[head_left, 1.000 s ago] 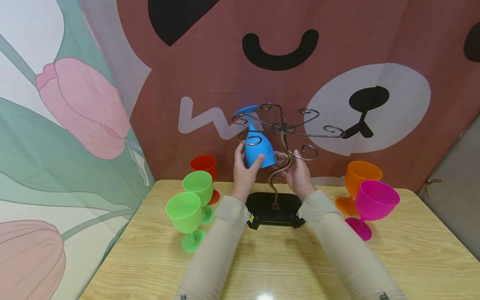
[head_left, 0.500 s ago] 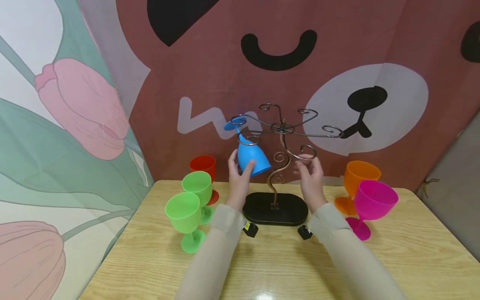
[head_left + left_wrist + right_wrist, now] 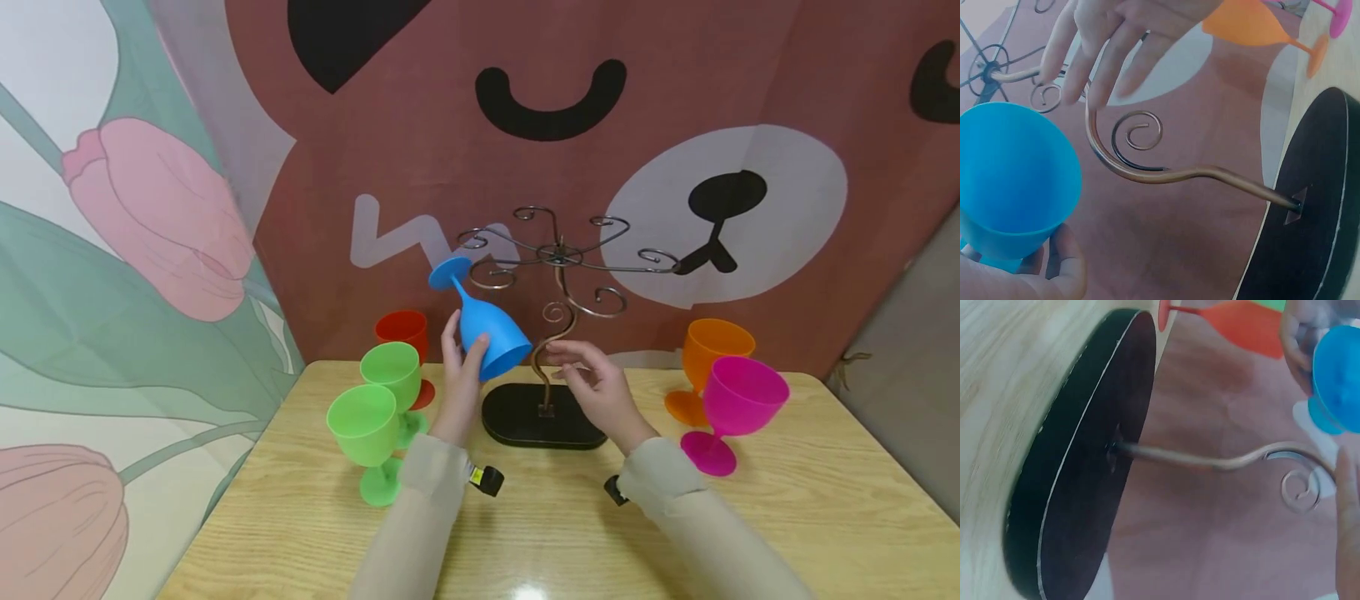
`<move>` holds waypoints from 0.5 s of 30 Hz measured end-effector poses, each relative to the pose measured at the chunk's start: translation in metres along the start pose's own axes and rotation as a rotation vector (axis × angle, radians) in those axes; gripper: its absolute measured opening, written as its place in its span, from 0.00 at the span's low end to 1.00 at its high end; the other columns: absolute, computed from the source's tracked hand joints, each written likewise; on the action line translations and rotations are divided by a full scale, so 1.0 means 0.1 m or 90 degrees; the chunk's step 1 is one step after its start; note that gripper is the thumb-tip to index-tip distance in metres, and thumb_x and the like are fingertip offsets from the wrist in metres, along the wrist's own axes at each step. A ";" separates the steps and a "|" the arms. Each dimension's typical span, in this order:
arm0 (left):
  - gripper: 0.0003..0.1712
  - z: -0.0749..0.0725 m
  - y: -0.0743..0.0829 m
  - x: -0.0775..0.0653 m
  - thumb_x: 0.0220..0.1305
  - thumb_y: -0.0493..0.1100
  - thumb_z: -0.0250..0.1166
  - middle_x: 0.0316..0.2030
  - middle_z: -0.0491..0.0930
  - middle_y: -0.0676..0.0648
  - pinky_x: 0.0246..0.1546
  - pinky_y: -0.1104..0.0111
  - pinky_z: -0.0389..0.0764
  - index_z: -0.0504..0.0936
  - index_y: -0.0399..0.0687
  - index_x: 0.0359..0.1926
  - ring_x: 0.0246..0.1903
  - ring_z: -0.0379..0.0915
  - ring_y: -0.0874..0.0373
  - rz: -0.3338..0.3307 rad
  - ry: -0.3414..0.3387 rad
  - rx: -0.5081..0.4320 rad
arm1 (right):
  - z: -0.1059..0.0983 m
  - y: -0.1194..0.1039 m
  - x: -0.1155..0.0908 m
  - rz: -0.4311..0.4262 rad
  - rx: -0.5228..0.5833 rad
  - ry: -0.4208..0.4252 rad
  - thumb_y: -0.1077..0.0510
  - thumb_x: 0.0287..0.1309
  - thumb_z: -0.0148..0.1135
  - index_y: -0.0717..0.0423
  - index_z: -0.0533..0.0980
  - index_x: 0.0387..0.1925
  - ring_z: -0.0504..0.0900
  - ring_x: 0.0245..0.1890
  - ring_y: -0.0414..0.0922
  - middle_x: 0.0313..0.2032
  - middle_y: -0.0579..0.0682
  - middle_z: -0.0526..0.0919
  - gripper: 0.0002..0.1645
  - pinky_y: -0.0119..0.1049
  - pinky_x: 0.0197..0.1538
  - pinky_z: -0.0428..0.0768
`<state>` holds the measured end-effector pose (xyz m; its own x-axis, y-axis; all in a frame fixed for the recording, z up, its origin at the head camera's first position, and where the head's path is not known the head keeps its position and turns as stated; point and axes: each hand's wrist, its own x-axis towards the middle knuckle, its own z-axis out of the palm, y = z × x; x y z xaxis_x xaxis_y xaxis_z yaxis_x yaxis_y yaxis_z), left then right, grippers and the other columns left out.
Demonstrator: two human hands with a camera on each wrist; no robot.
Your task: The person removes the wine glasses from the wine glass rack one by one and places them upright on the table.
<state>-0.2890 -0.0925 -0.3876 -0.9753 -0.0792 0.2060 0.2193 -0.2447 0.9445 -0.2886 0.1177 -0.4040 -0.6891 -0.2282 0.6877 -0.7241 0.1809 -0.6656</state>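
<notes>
My left hand point(image 3: 462, 379) grips the bowl of a blue plastic goblet point(image 3: 491, 332), thumb in front and fingers behind. The goblet is tipped over, its foot up to the left and its mouth facing down to the right. Just right of it stands a metal goblet rack point(image 3: 561, 254) with curled wire arms and a wavy stem on a black base point(image 3: 543, 421). The goblet's foot is left of the rack's arms. My right hand point(image 3: 596, 387) holds nothing; its loosely bent fingers are beside the stem. In the left wrist view the goblet's open mouth point(image 3: 1019, 169) faces the camera.
On the left of the wooden table point(image 3: 555, 525) stand two green goblets point(image 3: 363, 425) and a red goblet point(image 3: 403, 333). An orange goblet point(image 3: 716, 350) and a magenta goblet point(image 3: 744, 396) stand on the right. A cloth with a printed bear point(image 3: 420, 125) hangs behind.
The blue goblet has come down and left, out from among the rack's wire arms, tilting further. My right hand moved away from the stem to the right, then back towards it and lower.
</notes>
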 end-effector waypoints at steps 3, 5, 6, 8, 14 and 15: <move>0.41 -0.03 -0.01 -0.04 0.75 0.54 0.58 0.75 0.49 0.39 0.65 0.42 0.69 0.46 0.64 0.80 0.69 0.56 0.35 -0.010 -0.018 -0.031 | 0.06 -0.04 0.00 -0.019 -0.029 -0.043 0.77 0.67 0.54 0.61 0.73 0.65 0.81 0.54 0.54 0.59 0.59 0.79 0.27 0.36 0.54 0.83; 0.41 -0.05 -0.01 -0.06 0.75 0.53 0.58 0.76 0.49 0.40 0.65 0.41 0.69 0.47 0.64 0.79 0.69 0.56 0.35 -0.016 -0.030 -0.045 | 0.09 -0.06 0.00 -0.025 -0.040 -0.054 0.77 0.66 0.54 0.60 0.71 0.67 0.81 0.56 0.54 0.61 0.58 0.77 0.30 0.39 0.55 0.83; 0.41 -0.06 -0.01 -0.07 0.74 0.53 0.58 0.76 0.49 0.41 0.64 0.40 0.69 0.48 0.65 0.79 0.69 0.56 0.35 -0.020 -0.037 -0.051 | 0.11 -0.07 0.01 -0.028 -0.038 -0.058 0.77 0.67 0.54 0.60 0.71 0.68 0.81 0.56 0.55 0.62 0.58 0.77 0.30 0.41 0.54 0.83; 0.40 -0.08 0.00 -0.10 0.74 0.53 0.58 0.76 0.49 0.42 0.63 0.40 0.70 0.49 0.65 0.79 0.69 0.55 0.35 -0.032 -0.052 -0.052 | 0.13 -0.07 0.01 -0.034 -0.030 -0.062 0.78 0.65 0.55 0.62 0.70 0.68 0.81 0.57 0.55 0.63 0.60 0.76 0.31 0.43 0.54 0.83; 0.40 -0.13 0.05 -0.20 0.74 0.54 0.57 0.77 0.47 0.41 0.62 0.40 0.70 0.48 0.64 0.79 0.69 0.54 0.34 -0.073 -0.102 -0.033 | 0.17 -0.05 -0.01 -0.039 -0.058 -0.070 0.78 0.64 0.58 0.59 0.69 0.70 0.80 0.58 0.58 0.62 0.59 0.75 0.34 0.46 0.52 0.83; 0.40 -0.14 0.06 -0.21 0.74 0.53 0.57 0.76 0.47 0.41 0.62 0.39 0.70 0.48 0.64 0.79 0.69 0.54 0.33 -0.079 -0.109 -0.027 | 0.17 -0.05 -0.02 -0.036 -0.062 -0.073 0.77 0.64 0.58 0.58 0.69 0.70 0.79 0.59 0.58 0.62 0.59 0.75 0.35 0.46 0.53 0.83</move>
<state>-0.2666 -0.1053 -0.3902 -0.9839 0.1189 0.1332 0.0949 -0.2835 0.9543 -0.2831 0.1004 -0.4068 -0.6440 -0.3473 0.6817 -0.7644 0.2558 -0.5918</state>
